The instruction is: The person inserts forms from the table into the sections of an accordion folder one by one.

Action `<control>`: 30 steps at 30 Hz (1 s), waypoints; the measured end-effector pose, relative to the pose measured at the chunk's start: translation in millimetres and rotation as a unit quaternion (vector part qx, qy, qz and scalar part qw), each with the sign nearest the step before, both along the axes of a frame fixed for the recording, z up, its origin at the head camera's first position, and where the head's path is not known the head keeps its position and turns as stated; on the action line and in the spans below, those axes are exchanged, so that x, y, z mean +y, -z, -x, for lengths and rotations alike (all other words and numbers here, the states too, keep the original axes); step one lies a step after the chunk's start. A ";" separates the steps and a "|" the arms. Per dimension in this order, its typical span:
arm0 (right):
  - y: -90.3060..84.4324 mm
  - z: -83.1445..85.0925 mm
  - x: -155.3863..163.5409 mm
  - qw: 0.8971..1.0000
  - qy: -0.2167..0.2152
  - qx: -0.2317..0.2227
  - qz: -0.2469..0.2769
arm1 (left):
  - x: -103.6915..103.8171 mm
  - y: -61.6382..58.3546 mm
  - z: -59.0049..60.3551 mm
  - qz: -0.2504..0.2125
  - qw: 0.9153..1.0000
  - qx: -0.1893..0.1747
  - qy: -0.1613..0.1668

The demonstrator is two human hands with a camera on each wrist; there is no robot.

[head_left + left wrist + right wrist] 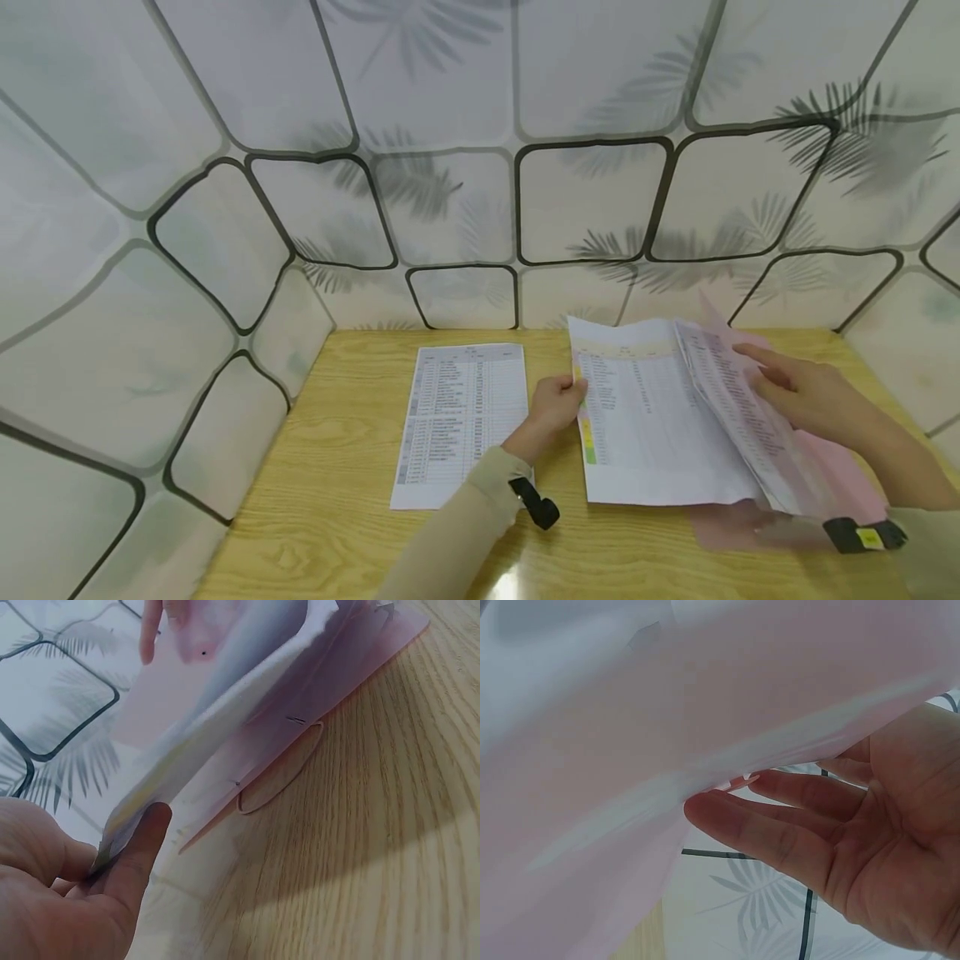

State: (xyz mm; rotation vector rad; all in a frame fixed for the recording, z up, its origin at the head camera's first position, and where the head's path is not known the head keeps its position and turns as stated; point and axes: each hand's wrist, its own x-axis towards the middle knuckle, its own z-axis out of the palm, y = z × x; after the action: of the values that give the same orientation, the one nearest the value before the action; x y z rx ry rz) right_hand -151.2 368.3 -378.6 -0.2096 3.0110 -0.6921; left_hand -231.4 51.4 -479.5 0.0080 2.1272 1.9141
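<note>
My left hand (555, 408) pinches the left edge of a stack of printed sheets (637, 433), with coloured tabs down that edge. In the left wrist view the thumb and fingers of the left hand (67, 892) meet on the stack's edge. The sheets stand tilted up over a pink translucent folder (847, 475). At the right, my right hand (817, 396) holds the edge of the folder's raised plastic cover, with a printed page (735, 408) showing at it. The right wrist view has the fingertips at the edge of the pink plastic (652, 742).
Left of the stack, a single printed table sheet (465, 417) lies flat on the wooden table (315, 475). A thin cord loop (281, 796) sticks out from the folder's edge. Patterned walls (442, 208) bound the table at the back and sides.
</note>
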 end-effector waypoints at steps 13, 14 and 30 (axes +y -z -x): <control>-2.5 -0.6 -0.8 1.000 0.000 -0.001 -0.003 | 8.8 -13.2 -4.2 -0.007 1.000 -0.002 0.025; -2.5 -0.6 -0.7 1.000 0.000 -0.002 -0.002 | 9.0 -13.4 -4.5 -0.005 1.000 -0.003 0.028; -0.6 0.6 1.7 1.000 -0.002 0.001 -0.007 | 12.4 -15.3 -6.8 -0.019 0.999 -0.024 0.025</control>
State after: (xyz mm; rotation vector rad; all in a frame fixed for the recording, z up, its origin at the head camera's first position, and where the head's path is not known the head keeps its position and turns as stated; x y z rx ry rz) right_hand -151.8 370.0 -377.9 -0.2151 3.0156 -0.6716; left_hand -224.6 63.8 -464.2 0.0222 2.0417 1.9067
